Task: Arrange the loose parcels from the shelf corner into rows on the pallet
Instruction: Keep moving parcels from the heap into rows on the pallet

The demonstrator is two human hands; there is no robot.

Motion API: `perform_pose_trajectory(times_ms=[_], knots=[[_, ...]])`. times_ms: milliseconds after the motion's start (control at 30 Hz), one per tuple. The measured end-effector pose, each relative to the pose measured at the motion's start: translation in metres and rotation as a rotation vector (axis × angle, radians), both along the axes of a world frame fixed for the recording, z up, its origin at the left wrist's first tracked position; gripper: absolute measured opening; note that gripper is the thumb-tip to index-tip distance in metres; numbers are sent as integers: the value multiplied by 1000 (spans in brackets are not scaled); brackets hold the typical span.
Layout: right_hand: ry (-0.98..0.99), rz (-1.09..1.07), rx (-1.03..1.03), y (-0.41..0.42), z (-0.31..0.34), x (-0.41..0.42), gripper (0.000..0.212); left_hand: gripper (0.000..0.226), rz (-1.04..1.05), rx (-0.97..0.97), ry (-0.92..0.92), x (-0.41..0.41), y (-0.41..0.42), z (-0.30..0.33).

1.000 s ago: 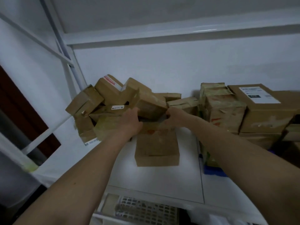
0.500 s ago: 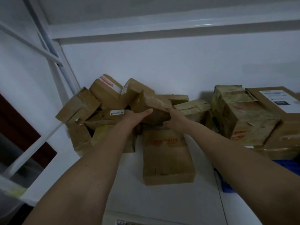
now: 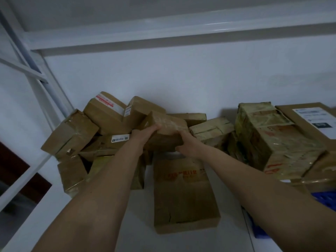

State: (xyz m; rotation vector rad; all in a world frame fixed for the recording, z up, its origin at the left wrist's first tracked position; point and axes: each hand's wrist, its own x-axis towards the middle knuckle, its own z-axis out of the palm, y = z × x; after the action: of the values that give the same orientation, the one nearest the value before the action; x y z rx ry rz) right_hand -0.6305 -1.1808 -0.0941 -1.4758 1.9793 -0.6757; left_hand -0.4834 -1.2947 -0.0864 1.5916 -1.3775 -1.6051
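Head view: you are gripping one box [image 3: 166,130] with your left hand [image 3: 145,132] and right hand [image 3: 187,144], fingers curled round it. Pulling it fast could be tipping the pile [image 3: 107,124] in the shelf [image 3: 185,240] corner.

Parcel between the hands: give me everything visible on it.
The held parcel is a small brown cardboard box wrapped in glossy clear tape, tilted with its far end higher. It sits at the front of the jumbled pile in the shelf corner, above the flat box with red print. The left hand grips its left end, the right hand its lower right edge. No label shows.
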Motion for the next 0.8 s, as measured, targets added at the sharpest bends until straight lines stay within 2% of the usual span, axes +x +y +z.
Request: perform_pose_trajectory(times_ms=[100, 167, 267, 367, 433, 500, 567, 633, 700, 800], knots=[[-77, -124, -100, -3, 3, 0, 64, 116, -1, -83, 1, 6, 7, 7], [-116, -241, -153, -4, 9, -2, 65, 113, -8, -91, 71, 16, 14, 17], [-159, -362, -219, 0, 21, -2, 55, 102, -55, -63, 200, 43, 29, 36], [-398, -443, -295, 12, 39, 5, 70, 84, -112, -44, 335, 71, 46, 45], [-513, -414, -329, 24, 52, 13, 74, 72, -135, -17, 481, 86, 58, 47], [-632, -361, -336, 40, 65, 22, 75, 72, -180, -6, 603, 97, 70, 47], [-775, -275, -349, 57, 78, 28, 57, 75, -231, 0, 696, 104, 78, 45], [-878, -166, -350, 76, 90, 30, 41, 63, -284, -22, 737, 110, 88, 45], [-909, -119, -367, 96, 102, 30, 41, 56, -338, -79, 720, 113, 100, 49], [-831, -126, -438, 127, 120, 24, 50, 38, -488, -213, 699, 108, 121, 66]])
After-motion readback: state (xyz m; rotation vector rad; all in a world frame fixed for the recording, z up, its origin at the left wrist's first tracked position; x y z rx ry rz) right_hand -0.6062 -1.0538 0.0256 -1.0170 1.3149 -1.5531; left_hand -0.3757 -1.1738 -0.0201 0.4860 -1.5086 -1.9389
